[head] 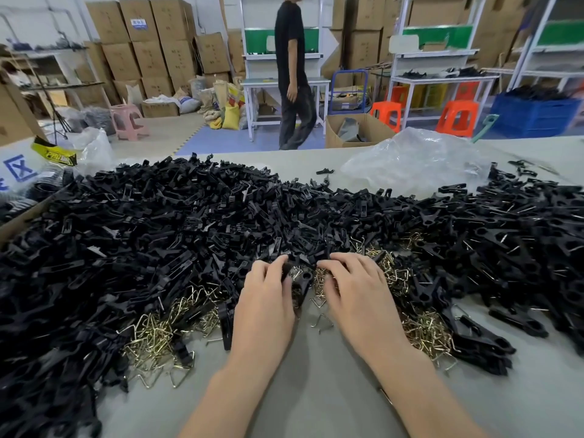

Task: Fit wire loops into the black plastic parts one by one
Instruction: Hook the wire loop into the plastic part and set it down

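While the left hand point(264, 298) curls around a black plastic part point(301, 281) at the pile point(189, 232) edge, the right hand point(357, 292), fingers bent, probes the wire loops point(320, 284), grip unclear, so next probably means aligning one loop.

Your parts point(158, 216) are black plastic with a dull, faintly satin sheen. Your loops point(151, 336) are bent metal wire, brassy and glinting. Your counter point(316, 390) looks matt grey and smooth. The bag point(417, 159) is clear, crinkled, glossy film, and the boxes point(148, 55) are plain brown cardboard.
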The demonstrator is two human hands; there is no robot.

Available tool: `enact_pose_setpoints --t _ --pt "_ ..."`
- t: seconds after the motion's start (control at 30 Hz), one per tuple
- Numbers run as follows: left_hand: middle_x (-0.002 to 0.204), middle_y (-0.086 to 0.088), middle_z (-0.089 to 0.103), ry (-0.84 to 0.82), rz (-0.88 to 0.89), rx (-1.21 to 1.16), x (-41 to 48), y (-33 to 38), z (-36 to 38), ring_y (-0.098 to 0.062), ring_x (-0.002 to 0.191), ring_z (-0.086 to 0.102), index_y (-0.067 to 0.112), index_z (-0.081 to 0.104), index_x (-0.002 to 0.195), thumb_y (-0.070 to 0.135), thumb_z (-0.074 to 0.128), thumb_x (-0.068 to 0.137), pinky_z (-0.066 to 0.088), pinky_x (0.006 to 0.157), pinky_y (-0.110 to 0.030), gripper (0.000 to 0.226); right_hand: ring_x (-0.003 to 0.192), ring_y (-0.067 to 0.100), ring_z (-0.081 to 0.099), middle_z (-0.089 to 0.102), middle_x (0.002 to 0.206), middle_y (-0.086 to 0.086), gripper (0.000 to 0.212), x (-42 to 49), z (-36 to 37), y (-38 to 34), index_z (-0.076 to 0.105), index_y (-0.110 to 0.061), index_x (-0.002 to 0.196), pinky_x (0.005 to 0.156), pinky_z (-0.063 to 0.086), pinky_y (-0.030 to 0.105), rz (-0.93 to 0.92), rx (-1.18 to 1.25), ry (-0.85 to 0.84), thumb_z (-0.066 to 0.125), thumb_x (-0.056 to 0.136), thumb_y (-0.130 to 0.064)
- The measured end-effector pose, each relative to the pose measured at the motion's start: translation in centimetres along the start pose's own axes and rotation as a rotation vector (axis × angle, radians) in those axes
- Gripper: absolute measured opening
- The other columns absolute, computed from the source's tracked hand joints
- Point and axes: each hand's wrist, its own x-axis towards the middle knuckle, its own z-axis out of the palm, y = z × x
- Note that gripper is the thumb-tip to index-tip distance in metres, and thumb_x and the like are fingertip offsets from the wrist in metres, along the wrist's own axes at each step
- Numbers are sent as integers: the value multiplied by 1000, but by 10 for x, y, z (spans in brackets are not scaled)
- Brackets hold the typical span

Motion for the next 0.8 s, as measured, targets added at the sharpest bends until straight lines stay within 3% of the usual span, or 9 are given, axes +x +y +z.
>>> enact_pose_setpoints --t 0.1,0.17,0.23,0.33,0.53,0.67,0.8 --pt "108 8 44 87 -44 -111 -1 0 -4 -9 70 56 19 50 140 29 45 105 51 64 -33 38 120 17 56 67 123 -2 28 3 -6 -1 69 -19 125 110 42 36 3 93 47 59 99 -19" --pt "106 9 45 130 -5 -109 -3 2 -6 -9 64 55 18 52 140 30 47 103 50 58 -32 38 121 6 53 65 126 -10 33 2 -11 -4 64 -23 132 108 40 26 41 310 -8 53 102 -30" --pt "106 9 46 110 82 -93 -6 6 -6 -8 62 54 17 53 140 29 49 101 48 54 -28 41 119 -3 55 63 126 -21 39 -3 -13 -11 60 -31 137 103 42 16 126 615 -162 53 101 -44" --pt "113 8 49 43 180 -92 -10 10 0 -11 72 57 17 48 146 29 48 97 52 57 -32 51 110 -4 64 70 115 -22 29 -9 -10 -20 64 -34 130 91 48 12 179 843 -219 58 101 -37" --pt "119 10 50 35 274 -122 -17 21 2 -5 89 57 24 40 147 37 46 100 52 72 -26 49 77 -3 65 72 93 -18 14 2 -20 -9 67 -34 112 67 49 12 353 947 111 58 101 -32" --pt "113 15 51 -107 399 -51 -34 37 13 -2 89 54 30 44 135 39 37 103 51 76 -24 34 80 0 66 72 89 -11 13 11 -31 10 66 -27 108 75 52 16 577 1092 472 55 102 -23" --pt "112 5 57 26 294 157 -28 32 19 -15 98 56 21 58 125 25 51 97 48 86 -33 29 76 -1 63 70 81 -17 15 13 -33 17 66 -26 107 72 52 16 681 1131 565 53 103 -21"
